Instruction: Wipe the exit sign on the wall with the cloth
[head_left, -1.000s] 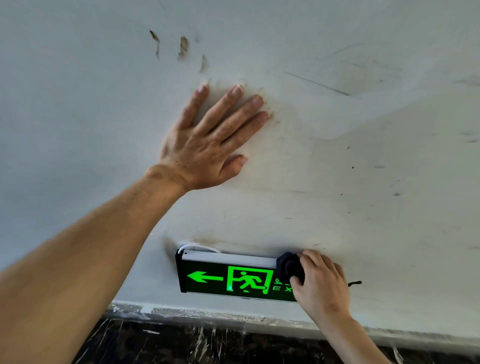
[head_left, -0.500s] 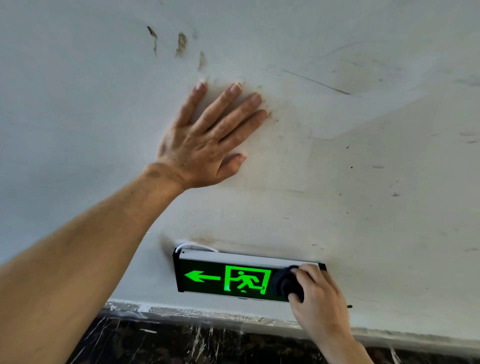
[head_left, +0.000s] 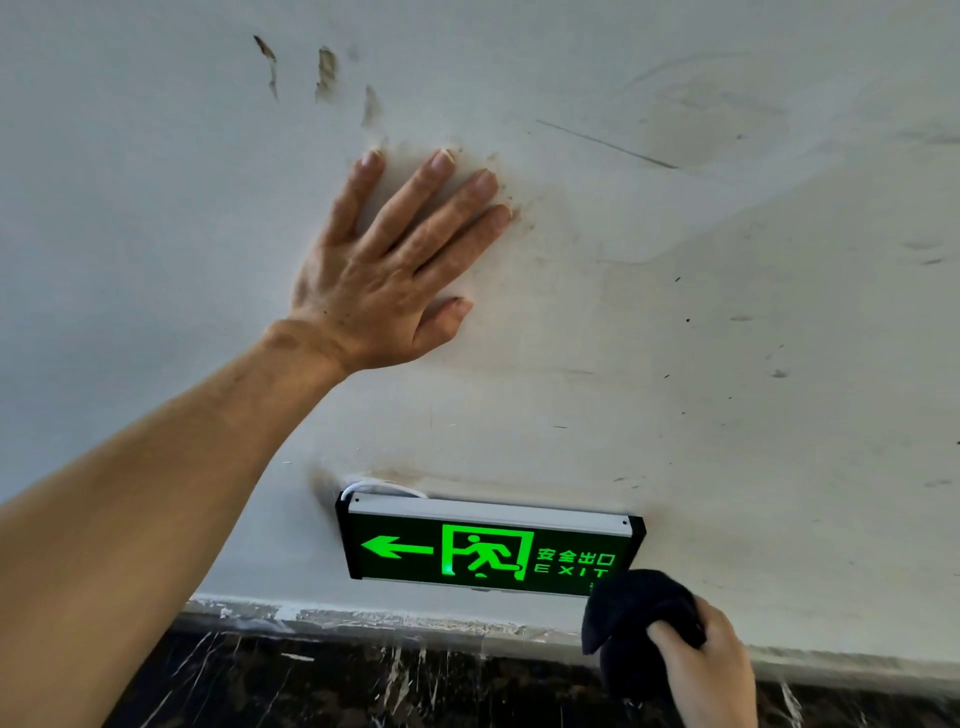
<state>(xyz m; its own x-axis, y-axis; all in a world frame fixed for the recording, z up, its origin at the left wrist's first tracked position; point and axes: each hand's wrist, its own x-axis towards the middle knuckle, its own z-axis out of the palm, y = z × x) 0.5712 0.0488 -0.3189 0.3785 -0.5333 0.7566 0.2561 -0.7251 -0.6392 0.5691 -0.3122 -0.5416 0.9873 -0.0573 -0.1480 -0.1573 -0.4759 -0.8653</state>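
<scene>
Head view showed that the bunched dark cloth (head_left: 636, 618), gripped in the closed right hand (head_left: 709, 670), had been drawn off the green-lit rectangular exit sign (head_left: 483, 551) to its lower right corner, whereby the EXIT lettering was uncovered. The left hand (head_left: 384, 270) was kept flat, fingers spread, on the scuffed white wall (head_left: 727, 312) above; a dark marble skirting (head_left: 363, 686) was seen below.

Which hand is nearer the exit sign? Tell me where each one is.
Right. The right hand, clutching the cloth, is at the exit sign's lower right corner; the left hand lies flat on the wall above.
</scene>
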